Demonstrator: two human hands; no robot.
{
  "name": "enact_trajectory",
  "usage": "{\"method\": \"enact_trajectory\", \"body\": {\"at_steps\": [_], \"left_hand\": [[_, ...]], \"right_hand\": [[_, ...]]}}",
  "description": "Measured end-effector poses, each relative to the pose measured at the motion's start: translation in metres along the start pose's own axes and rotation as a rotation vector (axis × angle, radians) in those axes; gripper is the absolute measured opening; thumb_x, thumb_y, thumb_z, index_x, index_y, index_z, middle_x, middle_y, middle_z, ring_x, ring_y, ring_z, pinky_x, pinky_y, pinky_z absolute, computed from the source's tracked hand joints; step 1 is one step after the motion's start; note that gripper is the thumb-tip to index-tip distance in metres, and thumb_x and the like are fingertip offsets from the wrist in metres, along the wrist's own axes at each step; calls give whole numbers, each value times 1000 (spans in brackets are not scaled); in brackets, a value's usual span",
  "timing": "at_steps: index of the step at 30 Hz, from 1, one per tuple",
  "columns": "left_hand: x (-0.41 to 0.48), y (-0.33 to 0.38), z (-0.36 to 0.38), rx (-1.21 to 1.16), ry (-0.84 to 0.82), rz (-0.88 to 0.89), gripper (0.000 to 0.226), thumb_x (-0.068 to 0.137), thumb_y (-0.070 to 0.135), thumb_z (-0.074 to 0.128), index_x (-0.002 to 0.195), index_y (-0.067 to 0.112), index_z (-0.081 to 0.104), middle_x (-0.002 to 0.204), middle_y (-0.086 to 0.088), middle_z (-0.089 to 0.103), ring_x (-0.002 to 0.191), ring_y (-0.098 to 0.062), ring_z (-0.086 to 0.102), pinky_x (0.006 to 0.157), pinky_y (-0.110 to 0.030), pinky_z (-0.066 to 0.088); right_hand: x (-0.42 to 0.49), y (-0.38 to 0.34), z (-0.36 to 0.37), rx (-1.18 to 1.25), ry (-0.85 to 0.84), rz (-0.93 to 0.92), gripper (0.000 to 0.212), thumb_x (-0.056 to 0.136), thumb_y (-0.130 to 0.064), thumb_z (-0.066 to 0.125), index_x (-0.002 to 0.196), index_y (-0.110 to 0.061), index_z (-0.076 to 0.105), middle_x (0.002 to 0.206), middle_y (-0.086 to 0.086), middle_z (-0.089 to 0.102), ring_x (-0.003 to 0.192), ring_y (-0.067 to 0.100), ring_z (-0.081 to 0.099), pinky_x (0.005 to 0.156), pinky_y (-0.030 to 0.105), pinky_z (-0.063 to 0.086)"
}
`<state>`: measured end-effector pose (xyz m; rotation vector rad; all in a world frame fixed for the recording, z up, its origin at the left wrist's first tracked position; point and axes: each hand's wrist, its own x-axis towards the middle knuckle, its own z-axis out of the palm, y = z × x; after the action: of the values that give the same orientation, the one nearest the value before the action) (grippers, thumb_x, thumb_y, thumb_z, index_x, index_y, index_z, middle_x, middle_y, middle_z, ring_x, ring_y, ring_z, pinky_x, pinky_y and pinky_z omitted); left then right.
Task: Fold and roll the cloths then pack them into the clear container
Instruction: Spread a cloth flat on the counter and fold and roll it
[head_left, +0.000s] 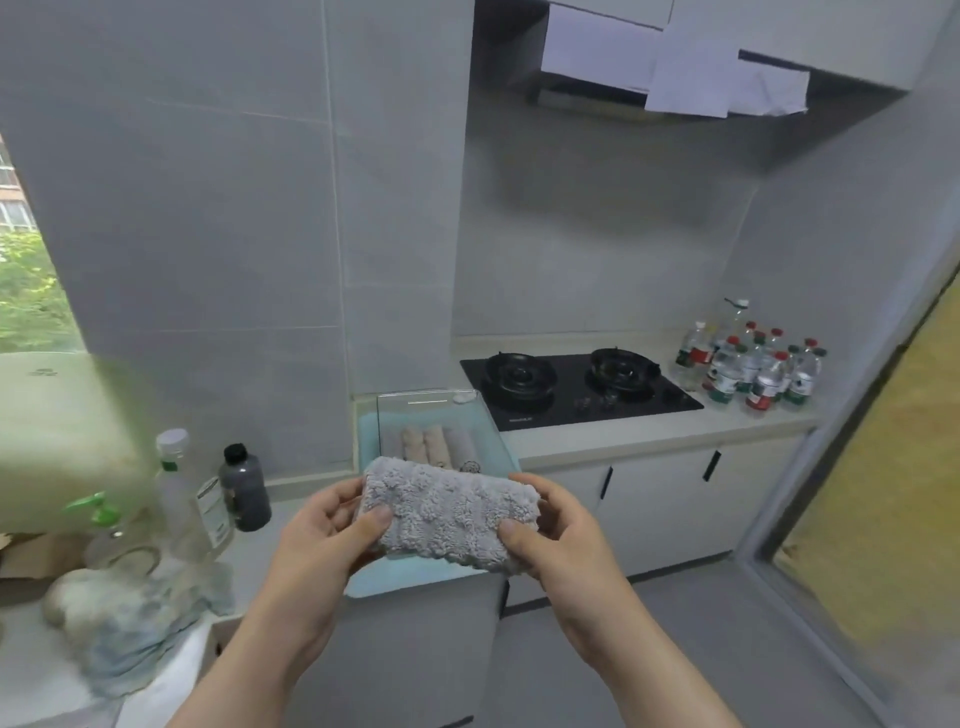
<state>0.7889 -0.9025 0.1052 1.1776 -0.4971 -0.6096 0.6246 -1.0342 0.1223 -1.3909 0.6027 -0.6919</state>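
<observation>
Far left counter: a crumpled pale blue-grey cloth heap is lying on the white worktop, soft and blurred
Bottles: a tall clear plastic bottle with a white cap is standing just beside a short dark grey bottle with a black cap; a green pump dispenser is sitting to their left
Left hand: the left hand is pinching the left end of the cloth, thumb on top, fingers curled underneath
Cloth: the fluffy grey terry cloth, folded into a thick oblong, is being held in the air between both hands, in front of the container and partly hiding its near edge
Container: the clear rectangular plastic container is resting on a pale blue tray; rolled beige and grey cloths are lying side by side inside
Right hand: the right hand is gripping the right end, thumb pressing into the pile
Hob: a black glass two-burner gas hob is sitting in the pale counter
Far right: a cluster of clear water bottles with red caps is standing in the corner
</observation>
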Motion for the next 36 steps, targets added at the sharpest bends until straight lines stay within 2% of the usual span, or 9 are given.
{"method": "enact_trajectory", "body": {"at_steps": [3,6,10,15,20,25,30,33,36], "left_hand": [[34,-9,5,-54,-20,-36,29,88,-2,58,115,8,62,102,-12,74,84,-20,69,81,-38,53],[61,-13,11,-79,-99,-47,37,82,11,70,119,11,63,110,-11,72,92,-20,69,89,-42,50],[99,-17,11,-106,-220,-82,90,46,41,92,126,15,60,117,-7,70,103,-19,68,83,-29,57],[153,-27,19,-122,-58,-90,33,86,-2,58,114,14,63,105,-9,73,86,-17,70,68,-30,59],[217,-27,33,-65,-3,-117,22,90,-3,54,106,9,63,94,-12,72,78,-21,70,64,-37,60],[274,-38,49,-1,-62,-185,36,76,8,71,111,3,62,96,-15,72,81,-24,69,67,-38,58],[314,-57,67,22,-13,-195,16,88,1,61,103,4,57,82,-9,71,71,-19,69,57,-30,57],[331,-66,70,34,8,-202,17,88,2,62,103,4,56,80,-9,68,70,-19,68,57,-30,56],[344,-79,65,-2,19,-247,14,91,11,59,103,4,58,87,-11,68,77,-21,68,68,-36,58]], "right_hand": [[25,7,2,19,37,18,36,82,3,66,107,-23,64,96,-2,74,86,16,69,74,33,55],[49,12,2,21,60,20,36,75,-5,66,108,-19,65,99,6,73,85,19,69,73,35,55],[91,22,-2,35,82,17,41,70,-11,64,110,-17,64,101,10,72,85,20,68,75,34,54],[147,33,-3,33,1,21,39,69,-14,67,108,-15,63,98,9,71,82,20,67,76,37,55],[210,34,-20,-42,-170,19,33,69,-19,67,101,-11,61,96,4,69,84,14,63,72,25,50],[277,22,-37,-162,-405,57,56,73,-14,66,123,-36,55,121,-5,64,96,14,65,76,29,52],[321,18,-42,-353,-586,79,73,79,-6,69,135,-45,45,126,-9,59,104,9,62,87,32,56],[338,20,-43,-392,-627,131,69,83,2,66,136,-36,43,98,-14,58,74,-10,58,67,13,48],[350,28,-41,-415,-568,182,63,80,2,65,126,-37,47,80,-13,53,63,-6,52,61,14,43]]}}
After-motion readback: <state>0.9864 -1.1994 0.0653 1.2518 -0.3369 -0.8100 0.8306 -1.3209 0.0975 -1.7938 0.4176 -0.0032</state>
